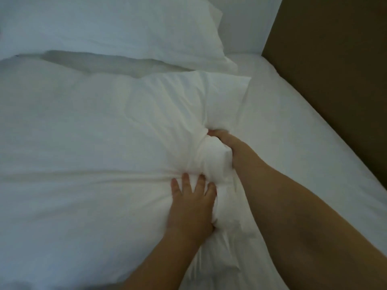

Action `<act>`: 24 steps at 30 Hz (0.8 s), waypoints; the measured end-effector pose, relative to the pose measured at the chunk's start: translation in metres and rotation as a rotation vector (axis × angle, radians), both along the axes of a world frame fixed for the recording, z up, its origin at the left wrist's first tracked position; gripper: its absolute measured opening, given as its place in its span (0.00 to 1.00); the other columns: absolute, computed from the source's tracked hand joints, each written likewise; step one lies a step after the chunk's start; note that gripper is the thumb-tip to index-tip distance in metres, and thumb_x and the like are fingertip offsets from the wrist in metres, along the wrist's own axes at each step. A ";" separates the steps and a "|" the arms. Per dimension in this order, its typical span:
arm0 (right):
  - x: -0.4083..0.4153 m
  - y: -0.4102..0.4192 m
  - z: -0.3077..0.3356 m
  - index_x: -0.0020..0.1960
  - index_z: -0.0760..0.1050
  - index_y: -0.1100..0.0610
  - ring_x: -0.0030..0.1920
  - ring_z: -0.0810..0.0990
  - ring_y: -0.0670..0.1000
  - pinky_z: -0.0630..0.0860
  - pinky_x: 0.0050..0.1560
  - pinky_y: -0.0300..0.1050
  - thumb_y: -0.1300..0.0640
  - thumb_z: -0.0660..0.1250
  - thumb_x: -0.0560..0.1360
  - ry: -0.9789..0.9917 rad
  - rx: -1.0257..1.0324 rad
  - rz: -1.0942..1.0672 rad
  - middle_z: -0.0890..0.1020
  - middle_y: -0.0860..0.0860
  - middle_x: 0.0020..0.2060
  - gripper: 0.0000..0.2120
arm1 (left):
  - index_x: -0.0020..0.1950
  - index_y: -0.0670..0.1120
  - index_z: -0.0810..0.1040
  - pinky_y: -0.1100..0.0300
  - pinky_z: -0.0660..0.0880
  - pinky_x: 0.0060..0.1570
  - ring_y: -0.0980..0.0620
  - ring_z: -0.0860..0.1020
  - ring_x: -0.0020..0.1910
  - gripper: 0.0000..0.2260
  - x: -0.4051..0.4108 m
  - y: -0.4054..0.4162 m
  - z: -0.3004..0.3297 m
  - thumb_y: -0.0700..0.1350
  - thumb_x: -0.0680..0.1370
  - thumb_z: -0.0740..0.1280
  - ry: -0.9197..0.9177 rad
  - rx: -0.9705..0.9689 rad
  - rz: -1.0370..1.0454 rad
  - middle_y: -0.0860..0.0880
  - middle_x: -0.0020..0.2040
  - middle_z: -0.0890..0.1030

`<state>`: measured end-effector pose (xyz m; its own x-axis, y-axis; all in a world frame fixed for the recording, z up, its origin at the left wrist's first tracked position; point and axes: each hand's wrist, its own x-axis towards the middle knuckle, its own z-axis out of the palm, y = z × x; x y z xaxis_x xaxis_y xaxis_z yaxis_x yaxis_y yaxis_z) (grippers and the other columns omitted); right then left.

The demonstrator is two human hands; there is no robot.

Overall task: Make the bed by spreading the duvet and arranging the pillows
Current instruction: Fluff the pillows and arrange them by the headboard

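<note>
Hands at work on a white bed, seen from above. The left hand (192, 197) lies with fingers spread, palm pressed down on a white pillow (125, 126), its fingertips sinking into the cloth. The right hand (225, 143), just beyond and to the right of the left one, is curled tight around a bunched end of the same pillow, with only the back of the hand and the bare forearm showing. A puffed knot of pillowcase bulges between the two hands. The pillow stretches away to the left of both hands across the bed, creased along a fold that runs level with the left fingertips. Farther off, beyond the hands, a second white pillow (109, 28) lies flat, with a grey shadowed gap between the two pillows. To the right of the right hand, a smooth white fitted sheet (293, 126) covers the mattress up to a dull brown headboard (335, 59), which closes off that side. No writing, label or brand mark can be read on any of the linen. The light is dim and bluish.
</note>
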<state>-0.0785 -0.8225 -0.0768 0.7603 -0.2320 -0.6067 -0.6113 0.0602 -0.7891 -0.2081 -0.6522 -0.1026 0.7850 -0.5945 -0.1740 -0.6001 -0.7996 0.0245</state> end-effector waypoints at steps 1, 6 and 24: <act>-0.002 0.001 -0.003 0.55 0.79 0.60 0.52 0.81 0.56 0.76 0.59 0.50 0.50 0.69 0.74 0.002 0.045 -0.065 0.83 0.57 0.51 0.16 | 0.73 0.49 0.65 0.28 0.58 0.66 0.30 0.64 0.70 0.42 0.001 0.003 0.000 0.63 0.64 0.72 0.010 -0.025 0.011 0.43 0.74 0.67; -0.029 0.015 0.034 0.56 0.79 0.62 0.47 0.84 0.58 0.80 0.56 0.55 0.55 0.77 0.59 -0.122 0.193 -0.290 0.85 0.58 0.48 0.26 | 0.63 0.51 0.76 0.45 0.76 0.54 0.40 0.79 0.56 0.25 -0.007 0.019 0.029 0.53 0.66 0.64 -0.078 -0.246 0.023 0.49 0.61 0.80; -0.373 -0.283 0.113 0.49 0.75 0.60 0.48 0.78 0.59 0.76 0.53 0.52 0.46 0.71 0.69 -0.061 -0.219 -0.778 0.79 0.59 0.46 0.19 | 0.63 0.51 0.76 0.53 0.72 0.53 0.43 0.78 0.58 0.15 -0.241 -0.232 0.157 0.49 0.76 0.65 0.162 -0.280 -0.652 0.47 0.59 0.80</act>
<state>-0.4512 -1.1058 0.0360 0.3623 -0.8168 -0.4490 -0.4134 0.2910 -0.8628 -0.4492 -0.8838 0.0543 0.2328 -0.9720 -0.0310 -0.9240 -0.2311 0.3046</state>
